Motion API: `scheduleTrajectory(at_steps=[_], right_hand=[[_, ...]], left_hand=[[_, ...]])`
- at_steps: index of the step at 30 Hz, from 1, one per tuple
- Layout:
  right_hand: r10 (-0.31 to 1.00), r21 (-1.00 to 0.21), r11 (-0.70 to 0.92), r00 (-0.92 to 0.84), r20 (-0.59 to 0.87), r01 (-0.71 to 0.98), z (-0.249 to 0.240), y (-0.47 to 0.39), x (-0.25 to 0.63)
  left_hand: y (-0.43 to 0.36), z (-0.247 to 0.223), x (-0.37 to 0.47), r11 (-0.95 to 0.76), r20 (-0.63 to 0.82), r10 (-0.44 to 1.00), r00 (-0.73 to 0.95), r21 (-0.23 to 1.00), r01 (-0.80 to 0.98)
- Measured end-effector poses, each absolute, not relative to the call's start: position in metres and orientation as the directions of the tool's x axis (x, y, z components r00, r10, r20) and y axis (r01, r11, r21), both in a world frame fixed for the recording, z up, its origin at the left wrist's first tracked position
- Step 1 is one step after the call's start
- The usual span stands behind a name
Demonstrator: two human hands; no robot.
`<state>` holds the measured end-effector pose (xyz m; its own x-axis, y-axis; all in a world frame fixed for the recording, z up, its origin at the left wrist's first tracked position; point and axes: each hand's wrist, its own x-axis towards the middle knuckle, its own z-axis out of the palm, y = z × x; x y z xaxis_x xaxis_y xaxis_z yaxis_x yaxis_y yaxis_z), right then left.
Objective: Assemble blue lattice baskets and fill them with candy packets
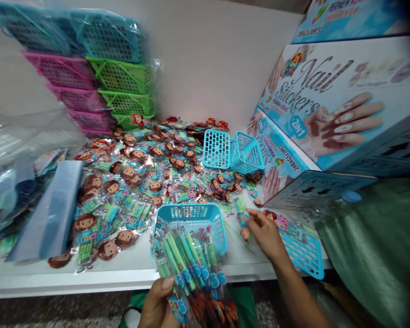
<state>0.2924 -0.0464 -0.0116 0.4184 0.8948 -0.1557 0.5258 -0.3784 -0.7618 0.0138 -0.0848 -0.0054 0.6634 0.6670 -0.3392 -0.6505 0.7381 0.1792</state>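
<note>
My left hand [159, 300] grips a fanned bundle of candy packets [191, 269] with green sticks and blue tags, low at the front edge of the table. Behind the bundle, and partly hidden by it, stands a blue basket [191, 210]. To the right of that basket, my right hand [264, 230] has its thumb and fingers closed on a single packet [241, 212], which looks slightly blurred. Many similar packets [133, 173] with cartoon heads lie heaped across the table behind the basket.
Two small blue baskets [248, 152] sit at the pile's back right. Stacked baskets [119, 77] in plastic stand back left, and Nail Stickers boxes [335, 100] at right. A blue perforated piece [304, 253] lies at the right front edge. A clear blue sheet [51, 209] lies left.
</note>
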Motion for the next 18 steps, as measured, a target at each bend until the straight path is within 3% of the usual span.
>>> scheduleTrajectory(at_steps=[1,3,5,8,11,15,18], right_hand=[[0.925,-0.878,-0.29,0.345,-0.156,0.381,-0.005,-0.063,0.278],[0.955,-0.96,-0.232,0.224,-0.195,0.154,0.006,-0.09,0.25],[0.963,-0.971,-0.237,0.128,-0.236,-0.006,0.013,-0.108,0.23],[0.963,-0.96,-0.27,0.004,-0.271,-0.077,0.019,-0.115,0.217],[0.959,-0.961,-0.275,-0.068,-0.275,0.011,0.023,-0.114,0.219],[0.98,-0.947,-0.087,-0.143,-0.137,0.308,0.022,-0.101,0.241],[0.988,-0.741,-0.149,0.073,-0.134,0.655,0.008,-0.062,0.275]], left_hand=[[-0.084,-0.005,0.016,0.735,-0.337,0.671,0.661,0.178,-0.655],[-0.083,-0.003,0.019,0.734,-0.336,0.671,0.661,0.181,-0.654],[-0.082,-0.003,0.021,0.737,-0.347,0.668,0.658,0.188,-0.649],[-0.083,-0.004,0.021,0.717,-0.373,0.686,0.625,0.202,-0.667],[-0.083,-0.005,0.018,0.681,-0.386,0.718,0.58,0.213,-0.701],[-0.081,-0.004,0.016,0.662,-0.398,0.73,0.555,0.211,-0.719],[-0.081,-0.005,0.015,0.682,-0.402,0.715,0.571,0.223,-0.697]])
